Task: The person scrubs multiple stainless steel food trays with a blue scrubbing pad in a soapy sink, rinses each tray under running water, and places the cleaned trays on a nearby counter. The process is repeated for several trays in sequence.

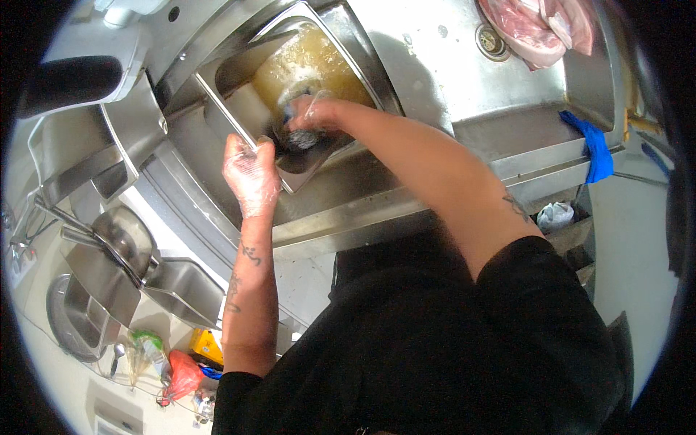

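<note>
A rectangular stainless steel pan [202, 81] stands tilted in the sink, with yellowish, bubbly liquid [326, 60] in it. My left hand [252, 171], in a clear plastic glove, grips the pan's near left rim with the thumb over the edge. Inside the pan is my right hand [315, 111], also in a clear glove, closed around a scrubbing pad [290, 112] with something blue on it; its fingers are partly hidden. Just below that hand, a shiny, greyish patch [303, 139] shows on the pan's inner wall; whether it is suds or mesh is unclear.
Raw meat [538, 32] lies beside a drain [492, 42] in the right basin. A blue cloth [592, 147] hangs over the front edge. Steel pans [187, 288], a round bowl [124, 239] and a red plastic bag [183, 375] are at the left.
</note>
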Available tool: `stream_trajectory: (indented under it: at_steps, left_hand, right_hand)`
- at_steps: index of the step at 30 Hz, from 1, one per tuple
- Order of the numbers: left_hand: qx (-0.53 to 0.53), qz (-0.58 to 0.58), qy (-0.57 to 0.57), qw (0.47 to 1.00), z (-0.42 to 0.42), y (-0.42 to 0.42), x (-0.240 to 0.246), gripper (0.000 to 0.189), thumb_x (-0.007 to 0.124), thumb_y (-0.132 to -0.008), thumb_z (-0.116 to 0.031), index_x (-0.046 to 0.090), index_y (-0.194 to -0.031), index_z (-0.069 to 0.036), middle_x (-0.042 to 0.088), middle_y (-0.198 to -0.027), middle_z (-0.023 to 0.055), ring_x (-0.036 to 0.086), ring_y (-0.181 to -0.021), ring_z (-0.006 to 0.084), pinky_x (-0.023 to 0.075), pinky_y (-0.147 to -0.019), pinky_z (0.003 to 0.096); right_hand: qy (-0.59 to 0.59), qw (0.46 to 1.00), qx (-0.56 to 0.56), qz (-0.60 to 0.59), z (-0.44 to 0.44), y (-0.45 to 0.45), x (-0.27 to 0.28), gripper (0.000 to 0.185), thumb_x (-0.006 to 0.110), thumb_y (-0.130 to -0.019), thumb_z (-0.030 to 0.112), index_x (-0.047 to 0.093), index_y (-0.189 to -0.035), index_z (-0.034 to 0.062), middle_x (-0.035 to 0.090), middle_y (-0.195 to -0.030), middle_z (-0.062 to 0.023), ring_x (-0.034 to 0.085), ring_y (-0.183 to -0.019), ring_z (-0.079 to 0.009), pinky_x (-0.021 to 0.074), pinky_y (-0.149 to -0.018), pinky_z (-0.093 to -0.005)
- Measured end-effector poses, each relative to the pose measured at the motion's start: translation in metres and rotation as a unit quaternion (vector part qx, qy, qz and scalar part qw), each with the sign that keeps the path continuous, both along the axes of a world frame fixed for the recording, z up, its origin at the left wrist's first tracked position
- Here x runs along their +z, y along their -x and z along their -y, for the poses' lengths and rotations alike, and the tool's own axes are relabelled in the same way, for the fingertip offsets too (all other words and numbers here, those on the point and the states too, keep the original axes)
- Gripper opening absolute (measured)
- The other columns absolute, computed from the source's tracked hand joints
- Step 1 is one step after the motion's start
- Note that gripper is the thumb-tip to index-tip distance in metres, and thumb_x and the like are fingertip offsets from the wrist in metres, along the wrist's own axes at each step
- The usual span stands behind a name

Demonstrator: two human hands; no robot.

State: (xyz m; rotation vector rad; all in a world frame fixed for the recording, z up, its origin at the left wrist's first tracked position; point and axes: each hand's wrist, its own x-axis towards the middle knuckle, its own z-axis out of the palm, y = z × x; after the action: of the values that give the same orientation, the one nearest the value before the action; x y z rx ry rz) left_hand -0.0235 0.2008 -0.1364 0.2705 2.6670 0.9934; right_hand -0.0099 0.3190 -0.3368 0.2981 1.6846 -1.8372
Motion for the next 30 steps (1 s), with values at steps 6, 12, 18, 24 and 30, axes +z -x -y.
stream_trajectory:
  at_steps: [6, 12, 18, 24, 30]
  left_hand:
    - [0.005, -0.002, 0.005, 1.000, 0.005, 0.000, -0.005, 0.024, 0.069, -0.084, -0.011, 0.048, -0.075, -0.004, 0.049, -0.066, 0.0018, 0.043, -0.066, 0.0098, 0.0436, -0.059, 0.0323]
    - [0.008, -0.001, -0.029, 1.000, 0.006, -0.004, -0.008, 0.025, 0.068, -0.085, -0.009, 0.045, -0.075, -0.006, 0.045, -0.067, -0.0004, 0.040, -0.066, 0.0088, 0.0406, -0.058, 0.0301]
    - [0.016, -0.001, -0.017, 1.000, 0.006, -0.003, -0.011, 0.025, 0.068, -0.085, -0.005, 0.045, -0.075, -0.007, 0.045, -0.070, -0.0022, 0.040, -0.068, 0.0078, 0.0401, -0.060, 0.0284]
    - [0.009, 0.010, -0.052, 0.999, 0.013, -0.002, -0.018, 0.014, 0.064, -0.087, 0.001, 0.053, -0.082, -0.006, 0.052, -0.075, -0.0041, 0.043, -0.069, 0.0057, 0.0396, -0.059, 0.0258]
    - [0.005, 0.008, -0.058, 0.998, 0.017, -0.001, -0.018, 0.023, 0.068, -0.086, -0.003, 0.047, -0.077, -0.007, 0.047, -0.071, -0.0035, 0.040, -0.068, 0.0073, 0.0398, -0.059, 0.0278]
  right_hand:
    - [0.276, 0.960, 0.009, -0.049, 0.018, -0.009, 0.051, 0.037, 0.072, -0.075, 0.011, 0.068, -0.110, 0.0006, 0.070, -0.088, -0.0099, 0.064, -0.087, -0.0196, 0.0511, -0.077, -0.0380]
    - [-0.051, 0.971, 0.196, -0.130, 0.012, 0.003, 0.018, 0.043, 0.072, -0.078, 0.017, 0.073, -0.119, 0.0054, 0.075, -0.111, -0.0180, 0.072, -0.101, -0.0288, 0.0551, -0.085, -0.0417]
    - [-0.318, 0.893, 0.306, -0.091, 0.014, 0.007, -0.035, 0.039, 0.062, -0.094, 0.017, 0.070, -0.131, 0.0090, 0.068, -0.135, -0.0125, 0.065, -0.122, -0.0332, 0.0531, -0.092, -0.0549]
    - [-0.380, 0.881, 0.262, -0.102, 0.022, 0.006, -0.048, 0.037, 0.062, -0.092, 0.030, 0.074, -0.120, 0.0082, 0.071, -0.126, -0.0133, 0.067, -0.117, -0.0337, 0.0519, -0.097, -0.0494]
    - [-0.005, 0.950, 0.257, -0.176, 0.004, -0.008, -0.004, 0.039, 0.064, -0.084, 0.027, 0.070, -0.116, 0.0044, 0.072, -0.112, -0.0115, 0.066, -0.106, -0.0276, 0.0522, -0.090, -0.0422]
